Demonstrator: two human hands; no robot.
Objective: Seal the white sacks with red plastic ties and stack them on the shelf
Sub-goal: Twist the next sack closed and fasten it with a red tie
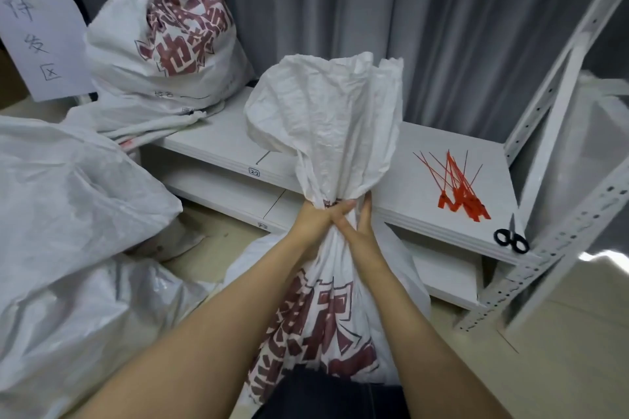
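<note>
A white woven sack [326, 313] with dark red print stands on the floor between my arms, its loose top bunched upward above my hands. My left hand [320, 219] grips the gathered neck, fingers wrapped round it. My right hand [362, 223] clasps the same neck from the right side. A bundle of red plastic ties [457, 185] lies on the white shelf [211, 143] at the right, untouched. A sealed sack [163, 41] with a red tie at its knot stands on the shelf at the back left.
Black-handled scissors [512, 240] lie at the shelf's front right corner. More white sacks [68, 214] are piled on the floor to my left. A handwritten paper sign [41, 41] hangs at the far left. Grey curtains hang behind; perforated shelf uprights [544, 262] stand on the right.
</note>
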